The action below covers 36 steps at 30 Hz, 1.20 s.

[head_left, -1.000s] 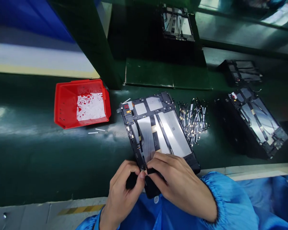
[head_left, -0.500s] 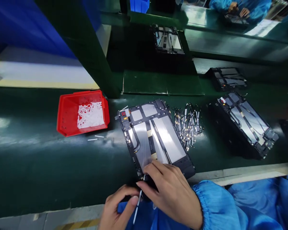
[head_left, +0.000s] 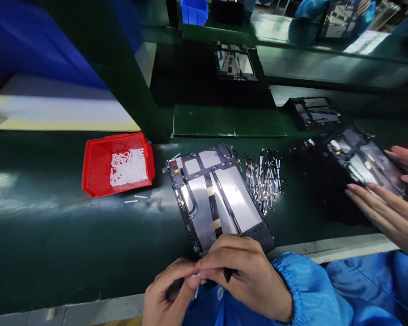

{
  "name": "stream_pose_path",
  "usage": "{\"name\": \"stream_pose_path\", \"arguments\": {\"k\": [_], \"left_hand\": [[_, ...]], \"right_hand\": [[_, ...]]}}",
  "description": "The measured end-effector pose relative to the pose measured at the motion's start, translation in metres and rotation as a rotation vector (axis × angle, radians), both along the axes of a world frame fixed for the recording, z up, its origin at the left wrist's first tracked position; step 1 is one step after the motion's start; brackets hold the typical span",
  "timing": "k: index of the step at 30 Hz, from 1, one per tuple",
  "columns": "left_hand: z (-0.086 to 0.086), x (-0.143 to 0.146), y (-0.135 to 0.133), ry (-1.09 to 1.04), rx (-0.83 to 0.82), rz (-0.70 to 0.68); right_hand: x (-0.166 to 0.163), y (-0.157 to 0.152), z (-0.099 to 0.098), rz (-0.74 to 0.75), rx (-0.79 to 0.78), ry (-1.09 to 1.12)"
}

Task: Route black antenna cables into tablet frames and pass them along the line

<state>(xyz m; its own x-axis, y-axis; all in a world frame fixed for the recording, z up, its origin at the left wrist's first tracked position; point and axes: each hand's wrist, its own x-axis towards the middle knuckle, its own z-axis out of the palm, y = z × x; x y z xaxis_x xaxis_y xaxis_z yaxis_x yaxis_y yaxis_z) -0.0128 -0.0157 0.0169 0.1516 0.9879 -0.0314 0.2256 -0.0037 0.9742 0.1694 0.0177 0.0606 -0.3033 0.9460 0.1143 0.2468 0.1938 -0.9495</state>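
An opened tablet (head_left: 215,198) with its back off lies on the dark green belt (head_left: 54,235), its near end under my hands. My left hand (head_left: 172,292) and my right hand (head_left: 243,276) meet at the belt's front edge. Their fingertips pinch a thin white strip (head_left: 196,287) between them, and a small dark part shows under my right fingers. A heap of small flex cables (head_left: 265,174) lies just right of the tablet. A red bin (head_left: 117,164) holding white strips stands to the left.
Another person's hands (head_left: 384,206) hold a second opened tablet (head_left: 355,158) at the right. More opened tablets (head_left: 313,112) lie farther back. A green post (head_left: 122,77) rises behind the red bin. Two loose white strips (head_left: 136,198) lie on the belt.
My hands drew back to the front edge, off the tablet, pinching a white strip. Another person's hands came in from the right and took hold of the second tablet.
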Motion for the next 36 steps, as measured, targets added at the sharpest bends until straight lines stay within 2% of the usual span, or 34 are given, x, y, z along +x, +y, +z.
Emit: {"name": "stream_pose_path", "arguments": {"k": [4,6,8,11,13,16,18,21,25,28,31,33,36], "left_hand": [[-0.012,0.001,0.002,0.065,0.296,0.119],[-0.015,0.002,0.006,0.097,0.460,0.032],[-0.015,0.002,0.011,0.162,0.572,-0.053],[-0.013,0.003,0.015,0.246,0.675,-0.058],[-0.015,0.005,0.014,0.281,0.710,0.011],[-0.018,0.009,0.013,0.257,0.648,0.216],[-0.017,0.010,0.017,0.201,0.611,0.192],[-0.011,0.008,0.025,0.132,0.644,-0.040],[-0.010,0.001,0.028,0.132,0.609,-0.200],[-0.013,-0.004,0.029,0.174,0.647,-0.177],[-0.011,-0.005,0.040,0.159,0.637,-0.100],[-0.007,-0.004,0.051,0.096,0.585,-0.104],[-0.005,0.000,0.067,0.007,0.495,-0.081]], "right_hand": [[0.002,0.001,0.012,0.116,0.168,-0.085],[0.002,0.012,0.027,0.101,0.231,-0.083],[-0.003,0.037,0.044,0.065,0.259,-0.080],[-0.027,0.096,0.054,0.043,0.267,-0.150],[-0.053,0.138,0.046,0.063,0.284,-0.143],[-0.086,0.183,0.022,0.150,0.202,-0.219],[-0.096,0.194,0.009,0.209,0.161,-0.291],[-0.083,0.185,0.008,0.185,0.205,-0.349],[-0.026,0.146,0.027,0.072,0.245,-0.397],[0.020,0.104,0.036,0.078,0.046,-0.424],[0.042,0.057,0.032,0.071,-0.082,-0.410],[0.042,0.031,0.022,0.078,-0.086,-0.343],[0.029,0.009,0.004,0.032,0.029,-0.258]]}}
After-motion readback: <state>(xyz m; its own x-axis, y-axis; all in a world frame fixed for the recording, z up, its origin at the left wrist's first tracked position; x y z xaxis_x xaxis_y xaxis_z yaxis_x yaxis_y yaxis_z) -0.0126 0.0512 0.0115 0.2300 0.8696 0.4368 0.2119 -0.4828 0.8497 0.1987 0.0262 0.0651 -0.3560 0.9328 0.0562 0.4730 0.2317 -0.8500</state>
